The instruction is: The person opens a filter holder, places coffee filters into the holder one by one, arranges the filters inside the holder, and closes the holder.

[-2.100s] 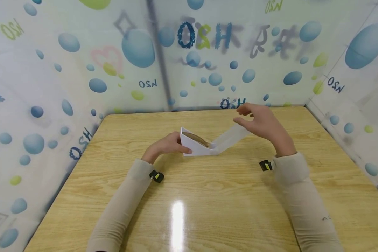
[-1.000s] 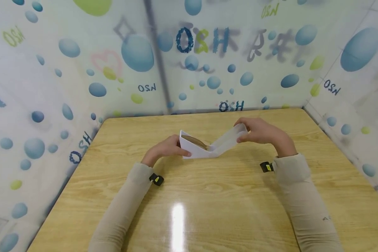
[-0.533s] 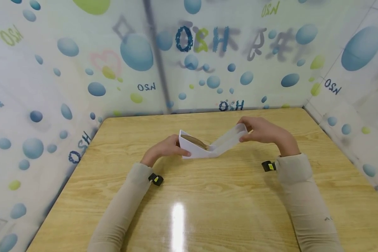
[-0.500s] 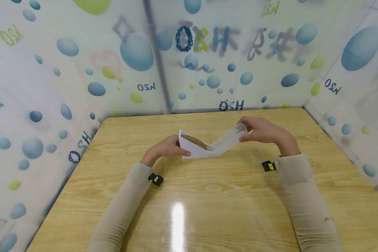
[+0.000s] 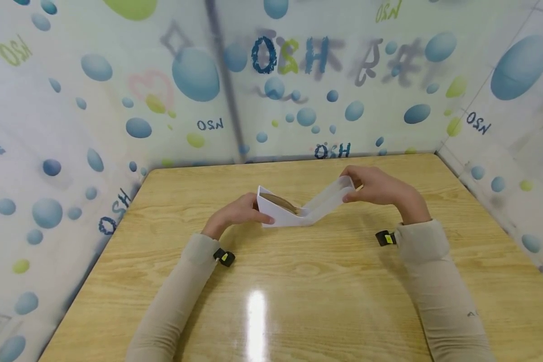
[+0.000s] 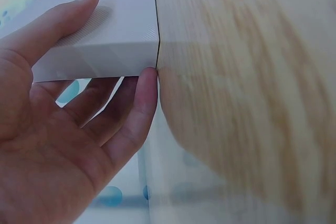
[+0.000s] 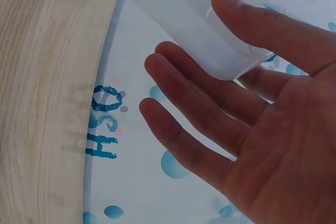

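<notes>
A white box (image 5: 278, 213) with a slanted open top stands on the table. Thin brown sheets (image 5: 278, 201) show inside it; what kind they are I cannot tell. My left hand (image 5: 242, 210) grips the box's left end, thumb on the near face; in the left wrist view, its fingers reach behind the white box (image 6: 115, 59). A translucent lid (image 5: 328, 201) slopes up to the right from the box's low end. My right hand (image 5: 377, 186) holds the lid's raised end between thumb and fingers. In the right wrist view, the rounded end of the translucent lid (image 7: 210, 51) lies between them.
The wood-grain table (image 5: 317, 291) reaches back to a wall sheet (image 5: 280, 120) printed with blue and green dots. Similar sheets stand at the left and right sides. Each wrist carries a small black camera (image 5: 226, 258).
About two seconds ago my right hand was raised above the lid's end with fingers apart; it has come down and taken hold of that end. In the last half second little differs.
</notes>
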### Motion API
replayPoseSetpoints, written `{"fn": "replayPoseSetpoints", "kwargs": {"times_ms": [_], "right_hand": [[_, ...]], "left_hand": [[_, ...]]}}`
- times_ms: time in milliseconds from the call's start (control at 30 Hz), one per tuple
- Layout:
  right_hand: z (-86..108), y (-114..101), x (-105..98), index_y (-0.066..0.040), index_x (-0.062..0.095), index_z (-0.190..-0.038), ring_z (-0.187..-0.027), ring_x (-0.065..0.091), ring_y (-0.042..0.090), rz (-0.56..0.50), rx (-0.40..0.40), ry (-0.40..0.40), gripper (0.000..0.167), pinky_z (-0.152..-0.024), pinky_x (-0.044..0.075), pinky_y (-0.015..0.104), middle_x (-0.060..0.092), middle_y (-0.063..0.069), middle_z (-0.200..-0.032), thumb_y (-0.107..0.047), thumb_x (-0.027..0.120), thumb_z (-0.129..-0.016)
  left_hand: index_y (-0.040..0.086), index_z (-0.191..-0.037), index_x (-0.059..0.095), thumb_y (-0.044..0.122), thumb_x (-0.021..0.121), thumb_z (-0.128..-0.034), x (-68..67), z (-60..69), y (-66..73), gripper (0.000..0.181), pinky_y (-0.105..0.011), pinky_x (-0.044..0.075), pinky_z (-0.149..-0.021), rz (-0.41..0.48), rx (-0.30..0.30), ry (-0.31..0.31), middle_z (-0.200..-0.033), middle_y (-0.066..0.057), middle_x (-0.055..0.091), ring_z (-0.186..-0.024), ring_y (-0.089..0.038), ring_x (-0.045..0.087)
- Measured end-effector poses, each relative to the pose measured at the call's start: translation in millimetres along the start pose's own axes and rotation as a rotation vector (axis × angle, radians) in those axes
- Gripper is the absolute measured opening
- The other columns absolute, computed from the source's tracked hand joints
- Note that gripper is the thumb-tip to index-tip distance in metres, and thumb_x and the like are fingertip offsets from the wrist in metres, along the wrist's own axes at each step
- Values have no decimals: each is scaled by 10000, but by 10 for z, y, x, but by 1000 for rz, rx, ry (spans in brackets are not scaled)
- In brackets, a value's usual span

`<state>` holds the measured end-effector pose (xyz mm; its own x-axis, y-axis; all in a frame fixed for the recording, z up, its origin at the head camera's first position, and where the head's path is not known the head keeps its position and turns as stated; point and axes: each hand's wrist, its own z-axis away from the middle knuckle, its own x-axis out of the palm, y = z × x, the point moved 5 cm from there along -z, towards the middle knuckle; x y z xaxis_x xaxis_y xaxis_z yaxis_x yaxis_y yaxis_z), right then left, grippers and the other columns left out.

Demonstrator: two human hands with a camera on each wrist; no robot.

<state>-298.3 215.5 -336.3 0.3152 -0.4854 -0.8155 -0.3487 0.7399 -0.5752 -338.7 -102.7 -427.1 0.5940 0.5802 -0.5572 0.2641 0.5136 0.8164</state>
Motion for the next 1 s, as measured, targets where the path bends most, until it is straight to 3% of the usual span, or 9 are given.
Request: {"fn": "replayPoseSetpoints", "kwargs": {"times_ms": [633, 1000], "right_hand": [[-61, -100, -6, -8, 470, -1376, -1219, 642, 376, -61, -59, 19, 486, -1008, 525, 557, 647, 217, -1336, -161, 710, -982], [-88, -132, 53, -20, 461, -1425, -1271, 607, 378, -88, -51, 38, 516, -1024, 526, 544, 618, 208, -1362, -171, 699, -993]], "left_hand": [[69, -1228, 674, 167, 809, -883, -24, -30, -34, 383, -301, 520, -773, 3, 8, 20, -1164, -105, 744, -953, -160, 653], [60, -1236, 670, 164, 803, -886, -2, -21, -11, 388, -294, 529, -778, -3, 7, 0, -1174, -114, 742, -969, -164, 666]]}}
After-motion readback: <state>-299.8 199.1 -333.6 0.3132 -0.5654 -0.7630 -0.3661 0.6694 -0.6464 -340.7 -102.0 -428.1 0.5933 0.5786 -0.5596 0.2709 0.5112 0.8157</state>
